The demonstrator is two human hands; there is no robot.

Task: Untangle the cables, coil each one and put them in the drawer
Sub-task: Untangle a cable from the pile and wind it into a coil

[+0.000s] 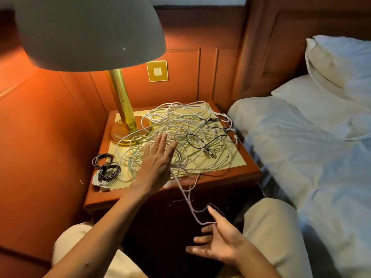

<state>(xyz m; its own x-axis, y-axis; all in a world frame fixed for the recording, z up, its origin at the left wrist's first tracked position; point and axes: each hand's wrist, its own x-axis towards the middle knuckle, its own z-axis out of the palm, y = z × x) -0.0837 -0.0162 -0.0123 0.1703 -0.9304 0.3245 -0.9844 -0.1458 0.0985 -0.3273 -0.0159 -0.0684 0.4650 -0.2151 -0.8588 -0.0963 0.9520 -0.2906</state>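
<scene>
Cables are seen heaped in a loose white tangle across the top of the bedside table, between the brass lamp and the bed, with a few dark leads and plugs mixed in. Two small coils, one dark and one white, are set apart at the table's near left corner, so a little of the coiling is judged to be done already, while the greater part is left. The left hand is laid flat on the near edge of the heap, fingers straight and together, nothing gripped. One white strand is drawn off the front edge of the table and is looped over the fingers of the right hand, which is held palm up below the table front, fingers spread and only slightly bent; the strand is carried rather than clamped. No open drawer can be made out in the dark front of the table, so nothing is judged to be stowed yet. Separating, coiling and stowing are all still to be done for most of the heap.
</scene>
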